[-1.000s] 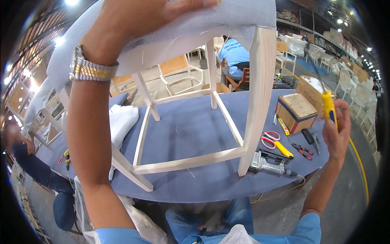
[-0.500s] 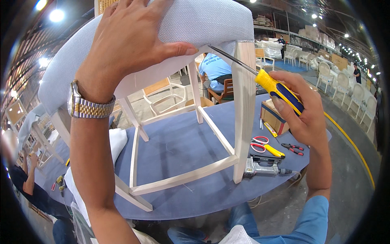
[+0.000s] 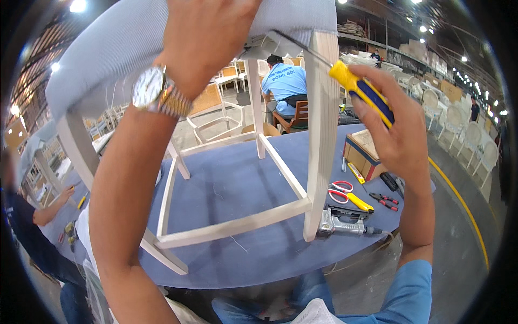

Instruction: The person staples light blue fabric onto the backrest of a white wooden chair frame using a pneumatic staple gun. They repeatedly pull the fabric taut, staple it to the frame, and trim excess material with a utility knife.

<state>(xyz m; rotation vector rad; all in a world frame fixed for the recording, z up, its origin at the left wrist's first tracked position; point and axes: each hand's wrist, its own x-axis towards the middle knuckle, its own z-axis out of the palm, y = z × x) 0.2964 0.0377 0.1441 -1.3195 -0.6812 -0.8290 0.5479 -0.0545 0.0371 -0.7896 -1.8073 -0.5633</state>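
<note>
Upholstered chair, pale wood frame, standing upright on a table covered in blue-grey cloth; seat cover, light grey woven fabric. Right hand: fingers wrapped around the yellow-and-blue handle of a screwdriver, its tip at the cover's lower edge, just beside the near right leg. Left hand: against the cover; fingertips out of frame, grip cannot be told. Handling note: probably best levered shallowly, fabric steadied, shaft clear of the bare leg. Beside that leg: silver pneumatic stapler; beyond it, red-handled pliers.
</note>
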